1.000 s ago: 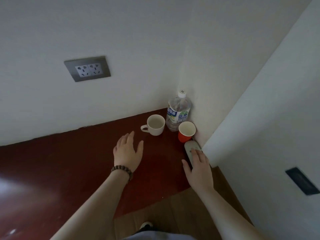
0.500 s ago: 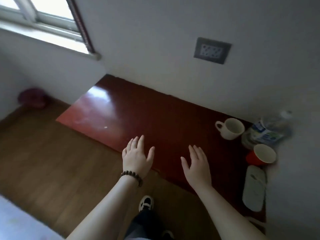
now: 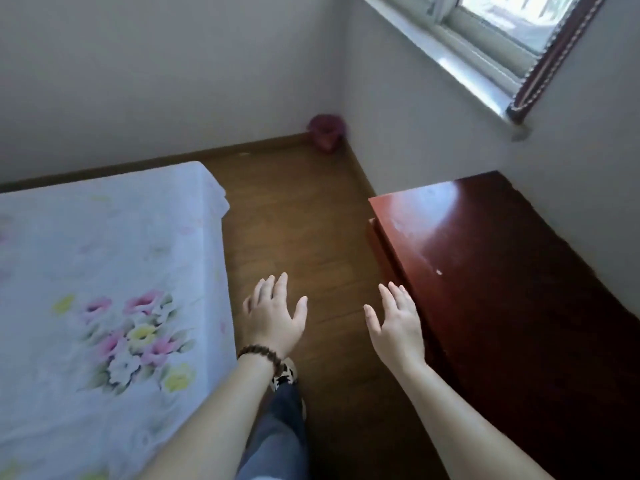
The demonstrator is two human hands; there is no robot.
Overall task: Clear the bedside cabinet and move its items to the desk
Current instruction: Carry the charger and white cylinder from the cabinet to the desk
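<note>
— Where is the worktop (image 3: 491,258) sitting relative to the hands?

— It is lying to the right of both. The right hand (image 3: 398,327) is hovering just beside its near front edge, over the floor (image 3: 311,220), not touching it. The left hand (image 3: 273,315) is hanging further left, between the worktop and the bed (image 3: 104,271).

— And the fingers?

— Both sets are lying straight and slightly spread, palms down, released and holding nothing. A bracelet (image 3: 259,355) of dark round beads is circling the left wrist.

— What is the worktop looking like?

— A flat rectangular top in glossy dark red wood, its far end reflecting light from the window (image 3: 502,39) above it. The part showing is carrying nothing but a small pale speck.

— The rest?

— The floor is showing brown wood planks. A thin white sheet printed with pink, yellow and white flowers is covering the bed. Something rounded and dark pink (image 3: 327,131) is sitting blurred in the far corner; what it is, I cannot tell. A patterned shoe (image 3: 285,375) is peeking out below the left wrist.
</note>
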